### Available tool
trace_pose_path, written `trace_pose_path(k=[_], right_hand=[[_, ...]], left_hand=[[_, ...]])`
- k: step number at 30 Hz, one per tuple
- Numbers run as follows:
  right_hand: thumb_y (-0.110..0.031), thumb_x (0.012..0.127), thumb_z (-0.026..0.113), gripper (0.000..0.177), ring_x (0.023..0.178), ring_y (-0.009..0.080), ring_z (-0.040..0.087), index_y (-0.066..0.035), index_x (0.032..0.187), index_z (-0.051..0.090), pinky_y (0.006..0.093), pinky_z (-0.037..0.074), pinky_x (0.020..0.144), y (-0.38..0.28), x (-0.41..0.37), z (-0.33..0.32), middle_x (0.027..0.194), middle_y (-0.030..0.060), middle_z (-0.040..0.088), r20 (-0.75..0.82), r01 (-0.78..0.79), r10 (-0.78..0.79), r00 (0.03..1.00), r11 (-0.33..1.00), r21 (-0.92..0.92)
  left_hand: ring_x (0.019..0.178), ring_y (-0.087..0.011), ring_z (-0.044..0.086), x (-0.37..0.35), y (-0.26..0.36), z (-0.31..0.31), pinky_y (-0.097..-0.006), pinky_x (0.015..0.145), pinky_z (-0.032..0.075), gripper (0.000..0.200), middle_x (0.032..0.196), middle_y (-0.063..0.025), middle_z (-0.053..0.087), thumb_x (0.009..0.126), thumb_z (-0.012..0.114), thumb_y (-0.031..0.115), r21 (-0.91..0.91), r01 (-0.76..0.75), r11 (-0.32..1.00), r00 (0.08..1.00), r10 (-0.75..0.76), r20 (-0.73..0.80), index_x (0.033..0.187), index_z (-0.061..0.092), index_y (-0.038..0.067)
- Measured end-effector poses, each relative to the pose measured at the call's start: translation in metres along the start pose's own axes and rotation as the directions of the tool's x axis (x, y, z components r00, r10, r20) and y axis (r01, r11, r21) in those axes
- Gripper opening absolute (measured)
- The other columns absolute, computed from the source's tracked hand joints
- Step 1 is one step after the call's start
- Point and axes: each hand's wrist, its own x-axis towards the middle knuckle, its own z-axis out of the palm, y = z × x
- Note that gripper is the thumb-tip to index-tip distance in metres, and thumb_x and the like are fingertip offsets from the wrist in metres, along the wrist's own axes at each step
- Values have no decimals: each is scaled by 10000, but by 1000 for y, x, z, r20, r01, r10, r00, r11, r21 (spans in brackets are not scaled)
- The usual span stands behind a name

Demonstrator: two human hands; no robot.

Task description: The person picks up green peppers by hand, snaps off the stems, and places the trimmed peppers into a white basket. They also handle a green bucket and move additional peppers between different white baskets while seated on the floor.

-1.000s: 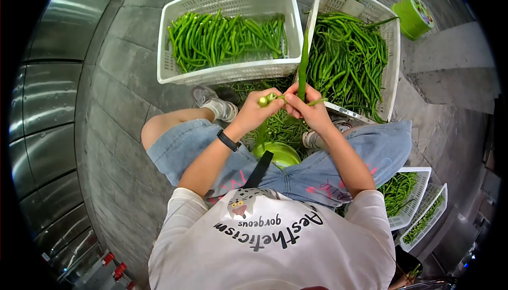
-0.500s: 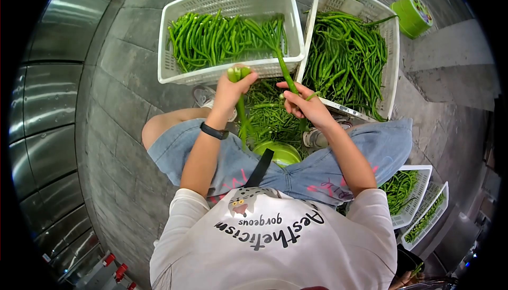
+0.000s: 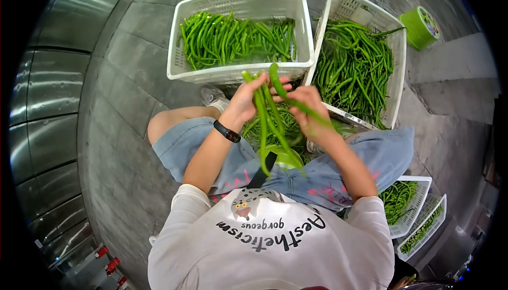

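Note:
My left hand (image 3: 246, 98) is wrapped round several long green peppers (image 3: 263, 126); their pale ends stick up above the fingers and the rest hangs down. Close beside it on the right, my right hand (image 3: 313, 111) is partly smeared by motion. A single curved green pepper (image 3: 280, 86) slants from the left fingertips across to the right hand, which appears closed on it. Beneath both hands, a light green basin (image 3: 283, 156) between my knees carries a heap of thin green scraps (image 3: 251, 131), partly hidden by the hands and peppers.
Ahead stands a white crate (image 3: 241, 73) with neatly laid green peppers. To its right, another white crate (image 3: 399, 73) holds a looser pile. A green tub (image 3: 418, 28) sits beyond it. Two white baskets (image 3: 426, 184) with green pieces are at lower right. Metal panels (image 3: 53, 94) line the left.
My hands have drawn together. The left hand has moved right with its peppers, now tilted outward. A pepper now slants between the hands. The view has shifted slightly.

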Motion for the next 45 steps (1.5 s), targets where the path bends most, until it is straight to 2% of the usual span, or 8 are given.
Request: trace_pose_path(k=[6, 13, 16, 20, 33, 34, 38, 45], right_hand=[[34, 774, 513, 560, 962, 339, 532, -39, 1322, 426, 391, 431, 883, 7, -6, 3, 1076, 171, 532, 385, 79, 1, 923, 978, -191], [-132, 928, 492, 312, 789, 262, 559, -22, 1218, 516, 350, 460, 742, 61, 8, -28, 873, 118, 580, 42, -91, 108, 993, 952, -292], [-275, 991, 417, 345, 713, 136, 515, -38, 1229, 500, 267, 440, 655, 51, 11, -29, 797, 43, 538, 235, -501, 467, 853, 602, 622], [-323, 991, 413, 299, 579, 47, 365, -52, 1060, 520, 191, 315, 503, 33, 14, -9, 677, -36, 410, 326, -573, 498, 803, 496, 653], [-266, 977, 454, 267, 442, 52, 265, -52, 832, 521, 206, 245, 439, 31, 4, -5, 526, -51, 333, 409, -383, 436, 801, -150, 911], [-275, 981, 444, 280, 447, 61, 265, -54, 827, 519, 210, 253, 445, 29, 9, -9, 529, -50, 337, 383, -395, 442, 811, -68, 916], [-303, 924, 556, 354, 496, 44, 385, -25, 708, 595, 212, 291, 466, 41, 10, -33, 550, -39, 450, 269, -648, 597, 756, 625, 436], [-95, 758, 637, 273, 838, 303, 644, -69, 1030, 652, 391, 509, 770, 58, -16, -33, 859, 152, 663, 514, -256, 465, 721, 868, -426]], left_hand=[[892, -208, 586, -2, 16, -14, -356, 772, 504, 341, 1047, -127, 577, 945, 510, 204, 262, -278, 924, 945, 312, -99, 1235, 441, 39], [732, -160, 518, 0, 22, -11, -295, 679, 454, 239, 918, -101, 562, 946, 506, 163, 381, -459, 803, 875, 482, 40, 1165, 446, 87], [732, -155, 532, -5, 20, -14, -272, 697, 446, 241, 863, -63, 583, 919, 570, 195, 603, -407, 686, 899, 417, 132, 1123, 517, 78], [800, -164, 594, -10, -2, 14, -264, 757, 462, 260, 917, -55, 640, 806, 707, 171, 883, -425, 197, 874, 342, 345, 1002, 609, 33], [780, -169, 590, -13, -10, 13, -288, 699, 469, 236, 875, -61, 619, 830, 677, 116, 776, -556, 299, 821, 341, 457, 1031, 590, 29], [751, -141, 572, -12, -14, 2, -288, 684, 468, 233, 870, -52, 611, 884, 624, 158, 683, -389, 619, 919, 315, 238, 1080, 561, 50], [691, -105, 500, 3, 18, -19, -257, 665, 440, 294, 820, -12, 543, 939, 524, 343, 107, -457, 883, 886, 462, -34, 1046, 508, 70], [678, -107, 438, -5, 61, -47, -267, 698, 390, 302, 798, 3, 477, 947, 494, 353, -275, -570, 775, 820, 558, -126, 1044, 501, 67]])
